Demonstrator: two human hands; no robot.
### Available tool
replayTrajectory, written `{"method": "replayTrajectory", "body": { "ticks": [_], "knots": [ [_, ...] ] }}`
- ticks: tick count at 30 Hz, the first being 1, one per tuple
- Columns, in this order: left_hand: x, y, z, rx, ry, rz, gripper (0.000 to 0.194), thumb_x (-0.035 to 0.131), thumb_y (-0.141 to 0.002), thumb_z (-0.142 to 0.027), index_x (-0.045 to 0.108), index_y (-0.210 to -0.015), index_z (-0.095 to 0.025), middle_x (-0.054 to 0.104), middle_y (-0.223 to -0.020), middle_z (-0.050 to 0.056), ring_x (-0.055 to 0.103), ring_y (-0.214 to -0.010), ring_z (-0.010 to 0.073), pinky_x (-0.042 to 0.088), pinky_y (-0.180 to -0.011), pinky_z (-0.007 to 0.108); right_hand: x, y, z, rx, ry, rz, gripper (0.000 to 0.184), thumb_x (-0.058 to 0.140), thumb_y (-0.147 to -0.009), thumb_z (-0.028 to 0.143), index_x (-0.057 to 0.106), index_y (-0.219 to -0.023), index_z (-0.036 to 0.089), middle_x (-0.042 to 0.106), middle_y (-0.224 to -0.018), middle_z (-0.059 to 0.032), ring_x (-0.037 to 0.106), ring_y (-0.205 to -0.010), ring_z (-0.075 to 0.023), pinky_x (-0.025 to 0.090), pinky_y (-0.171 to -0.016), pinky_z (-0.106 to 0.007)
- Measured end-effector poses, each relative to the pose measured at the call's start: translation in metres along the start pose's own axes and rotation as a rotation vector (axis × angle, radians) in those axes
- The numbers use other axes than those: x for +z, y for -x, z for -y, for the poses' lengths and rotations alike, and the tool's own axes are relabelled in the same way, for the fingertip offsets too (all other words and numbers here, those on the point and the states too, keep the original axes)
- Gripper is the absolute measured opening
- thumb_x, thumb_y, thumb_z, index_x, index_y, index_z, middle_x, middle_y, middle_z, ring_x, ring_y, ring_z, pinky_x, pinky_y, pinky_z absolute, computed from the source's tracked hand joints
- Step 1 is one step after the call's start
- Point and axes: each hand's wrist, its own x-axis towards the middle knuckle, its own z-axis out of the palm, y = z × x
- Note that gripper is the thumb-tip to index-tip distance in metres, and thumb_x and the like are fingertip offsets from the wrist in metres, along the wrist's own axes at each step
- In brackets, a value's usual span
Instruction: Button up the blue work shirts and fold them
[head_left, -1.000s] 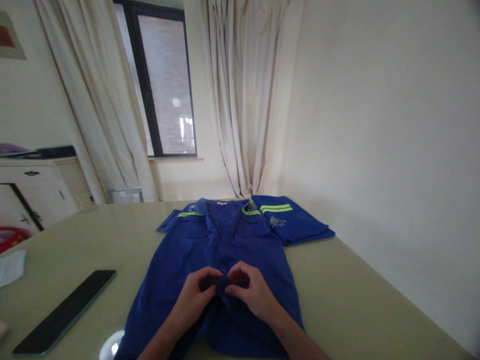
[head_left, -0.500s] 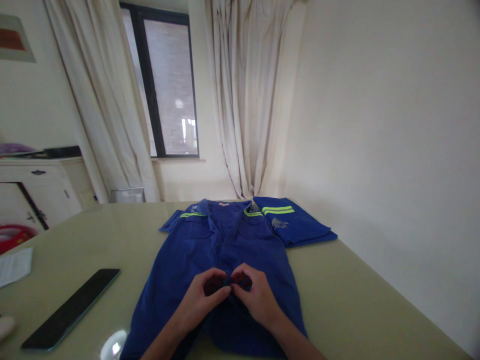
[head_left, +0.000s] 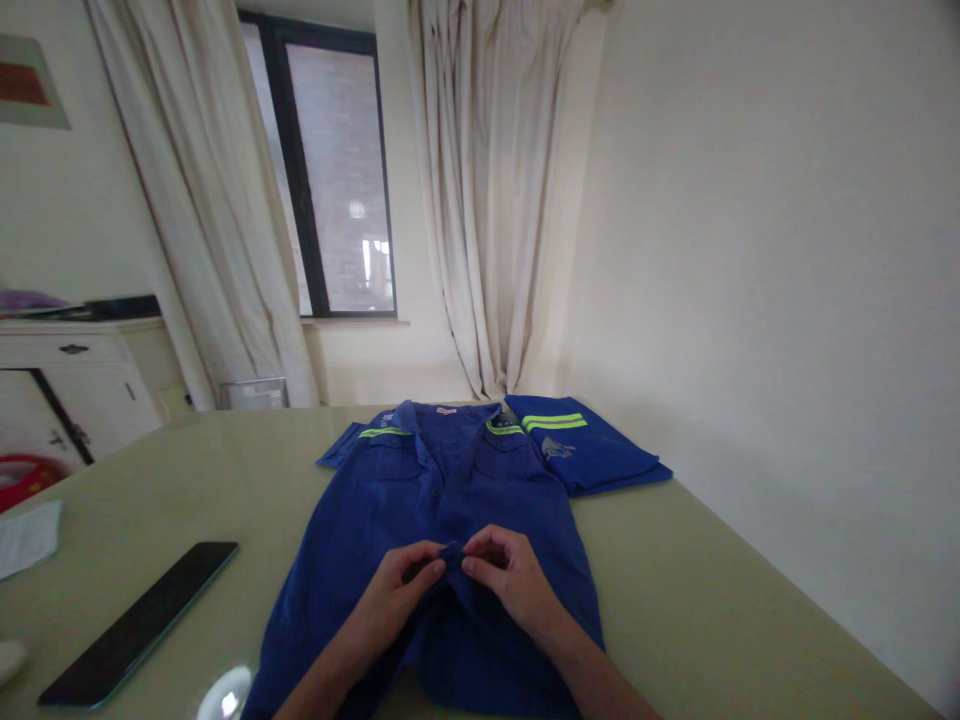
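A blue work shirt with yellow-green reflective stripes lies front up on the table, its collar at the far end. Its upper front is unfastened and spread at the neck. My left hand pinches the front edge of the shirt near its lower middle, thumb against fingers. Right beside it, my right hand pinches the other side of the same raised bit of cloth. A small fold of fabric shows between the fingertips; whether a button is in it I cannot make out.
A folded blue garment with a stripe lies at the far right, touching the shirt. A long black-topped flat object lies on the left of the table. Paper is at the left edge, and a wall borders the right.
My fingertips have moved slightly apart, and the cloth between them now lies flatter and shows more. Both hands still pinch the shirt front.
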Motion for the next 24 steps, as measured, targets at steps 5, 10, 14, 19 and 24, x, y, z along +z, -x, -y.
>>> {"method": "replayTrajectory", "body": {
  "ticks": [5,10,14,19,24],
  "knots": [
    [-0.004,0.0,0.009,0.003,0.067,0.06,0.031,0.072,-0.085,-0.041,0.076,-0.109,-0.021,0.078,-0.104,0.006,0.07,-0.099,0.0246,0.052,-0.091,0.032,-0.003,-0.002,0.001,-0.026,-0.042,0.012,0.017,0.078,-0.075,0.027,0.069,-0.088,0.02,0.072,-0.079,0.0001,0.067,-0.075,-0.017,0.049,-0.07,-0.026],
    [0.001,0.001,0.01,0.008,-0.024,-0.012,0.028,0.074,-0.083,-0.036,0.075,-0.105,-0.02,0.078,-0.101,0.007,0.071,-0.096,0.0247,0.053,-0.089,0.033,-0.002,0.0,0.003,-0.084,0.073,0.007,0.009,0.073,-0.08,0.025,0.068,-0.085,0.02,0.07,-0.076,0.0008,0.065,-0.073,-0.0165,0.048,-0.068,-0.025],
    [0.007,0.003,0.006,0.06,-0.164,-0.093,0.015,0.069,-0.085,-0.031,0.075,-0.095,-0.021,0.078,-0.093,0.004,0.071,-0.09,0.0221,0.053,-0.084,0.029,0.001,0.006,0.006,-0.166,0.285,-0.001,0.008,0.066,-0.087,0.024,0.074,-0.089,0.021,0.072,-0.078,-0.0001,0.066,-0.073,-0.0159,0.047,-0.068,-0.024],
    [0.008,0.004,0.004,0.09,-0.234,-0.206,0.015,0.064,-0.085,-0.028,0.074,-0.094,-0.021,0.076,-0.087,0.003,0.07,-0.085,0.0207,0.052,-0.081,0.027,0.004,0.01,0.013,-0.267,0.411,-0.003,0.008,0.069,-0.087,0.019,0.076,-0.088,0.022,0.073,-0.086,-0.0011,0.067,-0.082,-0.0161,0.047,-0.076,-0.024],
    [0.009,0.007,0.0,0.074,-0.223,-0.201,0.018,0.067,-0.085,-0.033,0.074,-0.097,-0.022,0.077,-0.09,0.003,0.07,-0.086,0.0222,0.052,-0.082,0.028,0.003,0.013,0.017,-0.318,0.511,0.023,0.013,0.065,-0.091,0.017,0.076,-0.093,0.024,0.073,-0.092,-0.0016,0.067,-0.088,-0.0168,0.048,-0.081,-0.025]
  ]
}}
